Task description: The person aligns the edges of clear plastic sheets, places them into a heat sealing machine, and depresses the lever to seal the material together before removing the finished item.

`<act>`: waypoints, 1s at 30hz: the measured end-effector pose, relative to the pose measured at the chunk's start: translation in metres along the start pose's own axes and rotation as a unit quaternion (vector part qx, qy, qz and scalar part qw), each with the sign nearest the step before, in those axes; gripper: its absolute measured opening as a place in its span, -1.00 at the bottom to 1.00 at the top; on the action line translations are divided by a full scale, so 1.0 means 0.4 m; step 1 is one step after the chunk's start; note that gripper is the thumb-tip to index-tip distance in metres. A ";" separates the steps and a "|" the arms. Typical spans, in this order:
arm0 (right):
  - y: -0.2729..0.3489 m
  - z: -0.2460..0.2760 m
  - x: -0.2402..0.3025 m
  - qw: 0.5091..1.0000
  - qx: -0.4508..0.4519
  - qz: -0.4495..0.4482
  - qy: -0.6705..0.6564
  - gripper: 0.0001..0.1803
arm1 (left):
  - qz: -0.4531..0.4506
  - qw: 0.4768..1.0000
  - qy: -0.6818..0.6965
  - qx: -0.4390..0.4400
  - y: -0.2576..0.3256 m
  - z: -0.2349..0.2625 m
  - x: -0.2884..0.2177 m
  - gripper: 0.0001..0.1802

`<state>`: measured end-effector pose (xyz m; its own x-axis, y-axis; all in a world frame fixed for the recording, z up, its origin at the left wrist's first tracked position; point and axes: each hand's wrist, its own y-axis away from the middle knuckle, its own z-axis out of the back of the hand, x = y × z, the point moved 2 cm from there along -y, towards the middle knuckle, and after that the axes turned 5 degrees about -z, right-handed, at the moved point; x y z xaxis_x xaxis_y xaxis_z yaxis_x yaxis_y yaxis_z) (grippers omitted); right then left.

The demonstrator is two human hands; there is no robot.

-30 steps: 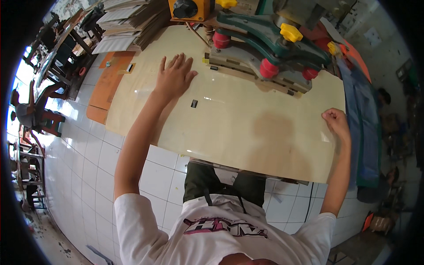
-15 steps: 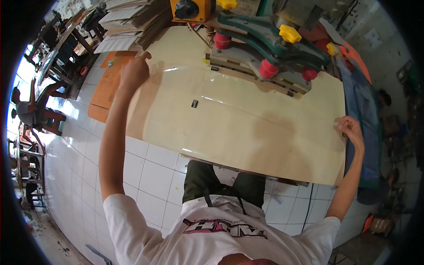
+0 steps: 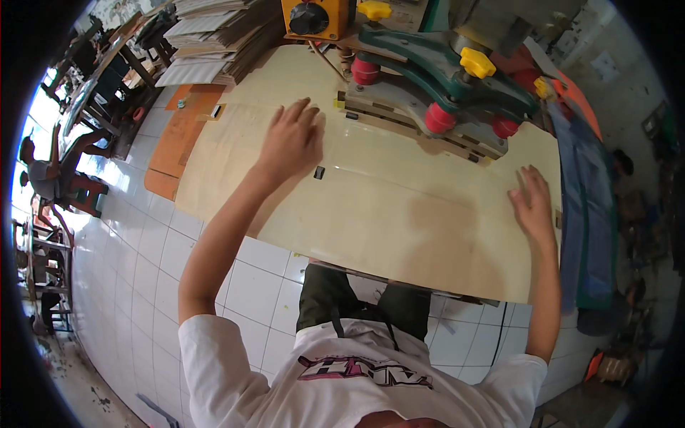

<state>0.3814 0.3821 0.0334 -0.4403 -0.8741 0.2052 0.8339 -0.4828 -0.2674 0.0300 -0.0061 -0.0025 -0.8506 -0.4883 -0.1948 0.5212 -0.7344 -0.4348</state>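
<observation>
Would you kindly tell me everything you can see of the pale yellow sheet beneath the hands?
The pale yellow sheet is large and smooth, with a plastic-like gloss and streaks of reflected light. It lies spread nearly flat, a faint ridge running across it, its near edge by the person's thighs. A small dark rectangle shows left of its middle; a shadow falls on its right half. The left hand and right hand are over it; whether either touches it is unclear.

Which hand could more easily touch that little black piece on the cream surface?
Left, probably. The left hand is close beside the black piece; the right hand is far across, near the right edge of the cream surface.
</observation>
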 end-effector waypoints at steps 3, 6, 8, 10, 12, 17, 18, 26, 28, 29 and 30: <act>0.000 -0.058 0.053 0.998 0.054 -0.013 -0.009 -0.33 | 0.057 0.997 0.018 0.052 -0.010 -0.035 -0.020 -0.41; -0.017 -0.114 0.054 0.996 0.083 -0.044 0.014 -0.28 | 0.074 0.995 -0.013 0.067 -0.055 -0.062 0.022 -0.34; -0.027 -0.128 0.062 0.994 0.087 -0.056 0.030 -0.25 | 0.079 0.994 -0.030 0.064 -0.075 -0.077 0.037 -0.34; -0.027 -0.134 0.075 0.994 0.083 -0.061 0.034 -0.23 | 0.086 0.993 -0.041 0.070 -0.083 -0.080 0.051 -0.34; -0.029 -0.139 0.081 0.994 0.079 -0.067 0.044 -0.23 | 0.084 0.993 -0.046 0.070 -0.090 -0.078 0.056 -0.34; -0.024 -0.143 0.082 0.993 0.086 -0.066 0.056 -0.22 | 0.075 0.994 -0.056 0.049 -0.063 -0.075 0.070 -0.34; -0.024 -0.142 0.081 0.992 0.087 -0.064 0.060 -0.22 | 0.075 0.995 -0.055 0.046 -0.058 -0.075 0.073 -0.33; -0.020 -0.131 0.062 0.990 0.095 -0.082 0.066 -0.21 | 0.076 0.995 -0.054 0.020 -0.066 -0.079 0.070 -0.28; -0.019 -0.133 0.057 0.990 0.093 -0.082 0.066 -0.21 | 0.075 0.996 -0.051 0.021 -0.065 -0.081 0.071 -0.27; -0.019 -0.133 0.056 0.990 0.093 -0.082 0.068 -0.20 | 0.075 0.996 -0.049 0.022 -0.067 -0.082 0.070 -0.27; -0.019 -0.132 0.055 0.990 0.092 -0.082 0.070 -0.19 | 0.078 0.995 -0.054 0.027 -0.067 -0.084 0.069 -0.27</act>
<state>0.3480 0.3637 -0.0099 -0.6062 -0.7895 0.0958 0.7879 -0.6126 -0.0629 -0.0098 0.0158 -0.0256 -0.7486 -0.6436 -0.1592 0.6512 -0.6687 -0.3590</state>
